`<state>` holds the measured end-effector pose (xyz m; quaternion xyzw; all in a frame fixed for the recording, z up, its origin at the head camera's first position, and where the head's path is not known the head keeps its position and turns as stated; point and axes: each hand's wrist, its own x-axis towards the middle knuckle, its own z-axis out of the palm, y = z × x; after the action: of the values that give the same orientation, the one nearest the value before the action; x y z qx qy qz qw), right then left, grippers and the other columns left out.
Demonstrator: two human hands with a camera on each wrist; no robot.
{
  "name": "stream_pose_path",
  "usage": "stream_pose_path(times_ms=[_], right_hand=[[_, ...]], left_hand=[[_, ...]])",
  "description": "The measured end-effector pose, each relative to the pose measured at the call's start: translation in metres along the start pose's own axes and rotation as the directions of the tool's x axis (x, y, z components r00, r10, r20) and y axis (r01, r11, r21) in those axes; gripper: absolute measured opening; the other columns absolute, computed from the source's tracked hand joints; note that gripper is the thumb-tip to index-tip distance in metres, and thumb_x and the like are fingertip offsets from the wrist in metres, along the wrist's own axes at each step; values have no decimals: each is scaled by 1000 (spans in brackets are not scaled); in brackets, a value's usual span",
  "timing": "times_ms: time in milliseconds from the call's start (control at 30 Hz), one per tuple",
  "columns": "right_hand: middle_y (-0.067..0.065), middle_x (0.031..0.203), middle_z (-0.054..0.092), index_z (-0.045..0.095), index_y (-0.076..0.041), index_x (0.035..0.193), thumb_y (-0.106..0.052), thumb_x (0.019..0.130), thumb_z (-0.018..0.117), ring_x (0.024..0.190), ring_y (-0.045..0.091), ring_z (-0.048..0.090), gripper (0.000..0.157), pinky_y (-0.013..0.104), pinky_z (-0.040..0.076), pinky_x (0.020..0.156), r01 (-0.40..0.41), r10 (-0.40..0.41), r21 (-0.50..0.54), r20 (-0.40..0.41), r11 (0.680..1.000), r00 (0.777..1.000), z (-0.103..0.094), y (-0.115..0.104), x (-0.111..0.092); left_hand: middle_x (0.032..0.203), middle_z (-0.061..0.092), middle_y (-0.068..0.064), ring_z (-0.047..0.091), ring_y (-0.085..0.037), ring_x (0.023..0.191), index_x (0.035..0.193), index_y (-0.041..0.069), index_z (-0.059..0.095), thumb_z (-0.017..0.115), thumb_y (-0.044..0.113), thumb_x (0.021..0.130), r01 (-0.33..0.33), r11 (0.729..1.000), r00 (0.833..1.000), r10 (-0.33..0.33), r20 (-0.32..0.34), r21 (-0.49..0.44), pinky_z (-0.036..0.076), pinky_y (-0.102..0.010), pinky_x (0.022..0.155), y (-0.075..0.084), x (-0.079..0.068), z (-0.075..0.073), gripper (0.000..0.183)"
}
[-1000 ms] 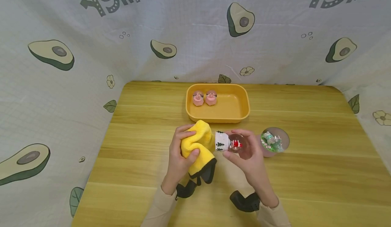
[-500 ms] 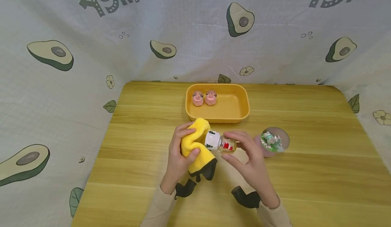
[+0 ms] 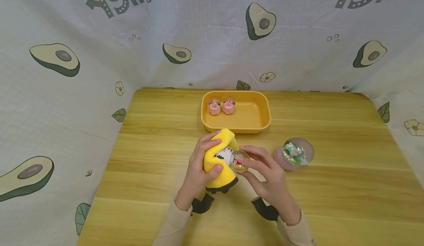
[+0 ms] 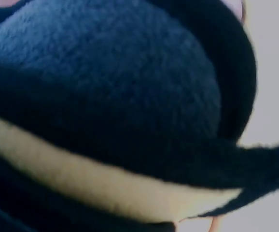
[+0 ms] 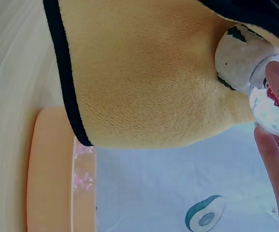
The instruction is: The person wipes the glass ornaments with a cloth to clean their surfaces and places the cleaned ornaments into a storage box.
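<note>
My left hand point(image 3: 200, 163) grips a yellow cloth point(image 3: 220, 178) with a dark edging, folded around the white base of a small snow globe point(image 3: 239, 161). The base carries dark green tree shapes, and a red figure shows inside the clear ball. With its fingertips my right hand point(image 3: 268, 170) pinches the ball, which points right. In the right wrist view the base point(image 5: 238, 60) lies against the cloth point(image 5: 149, 77), with a thumb over the ball. Dark grey and black fabric point(image 4: 120, 63) fills most of the left wrist view.
Behind the hands stands a yellow tray point(image 3: 255, 129) with two small pink globe-like ornaments point(image 3: 221, 106) on its left side. A larger snow globe point(image 3: 294, 154) with a pink base sits right of my right hand. A white avocado-print curtain point(image 3: 212, 36) hangs behind the wooden table point(image 3: 347, 179).
The small snow globe has moved left, its base now within the cloth's fold. My right hand has followed it left, and the left hand with the cloth has shifted slightly right.
</note>
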<state>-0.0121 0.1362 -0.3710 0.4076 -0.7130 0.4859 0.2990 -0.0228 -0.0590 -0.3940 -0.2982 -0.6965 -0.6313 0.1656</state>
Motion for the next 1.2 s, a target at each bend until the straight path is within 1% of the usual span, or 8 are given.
stream_pose_path(times_ms=[200,433,567,667,800,867,1067,1200], right_hand=[[26,104,60,67,6,103,-17,92,63,106,22,58,26,24,47,90,32,-32,2,-16,999,999,1,1,1],[22,101,65,67,9,100,-23,87,69,102,17,62,35,22,48,87,-6,6,-6,-30,1000,1000,2,3,-2],[19,98,67,66,11,98,-29,83,72,100,14,63,43,22,49,85,-68,69,35,-53,997,996,3,6,-6],[19,93,67,64,13,100,-30,80,75,92,13,64,49,21,50,81,-141,149,104,-74,985,986,6,5,-8],[19,89,66,63,16,101,-29,78,74,82,11,63,51,20,52,74,-239,258,176,-91,955,962,11,2,-11],[19,91,66,62,16,103,-29,80,73,82,12,63,52,20,52,74,-261,278,167,-87,951,957,13,0,-11],[24,108,60,58,14,113,-34,87,68,101,19,59,56,20,49,82,-194,197,49,-53,980,979,14,1,-9],[25,112,59,59,11,111,-29,89,67,108,25,57,47,23,46,90,-102,103,23,-38,995,994,15,1,-6]], left_hand=[[136,42,-18,48,-34,116,127,8,43,47,44,96,-32,999,999,31,44,11,50,-38,86,1,-1,6,48],[124,49,-20,52,-35,112,115,5,48,46,38,98,-124,992,992,124,-2,13,49,-39,87,1,1,10,37],[119,52,-20,55,-34,107,109,4,49,46,35,98,-167,986,986,167,-13,27,50,-39,86,1,3,11,33],[116,54,-19,56,-34,104,105,4,51,46,33,97,-182,982,983,182,-13,44,51,-39,84,2,4,11,31],[112,56,-19,58,-33,100,101,4,53,47,31,97,-186,980,982,188,-28,63,53,-38,81,2,5,11,28],[110,57,-18,59,-32,98,100,5,53,48,30,97,-172,983,983,175,-51,61,53,-37,80,3,5,11,26],[109,59,-18,59,-31,99,97,4,55,51,27,94,-88,996,987,87,-132,-7,51,-36,82,4,4,12,24],[109,59,-18,59,-30,100,97,3,56,51,22,92,-62,997,986,56,-156,-35,51,-35,82,5,4,11,21]])
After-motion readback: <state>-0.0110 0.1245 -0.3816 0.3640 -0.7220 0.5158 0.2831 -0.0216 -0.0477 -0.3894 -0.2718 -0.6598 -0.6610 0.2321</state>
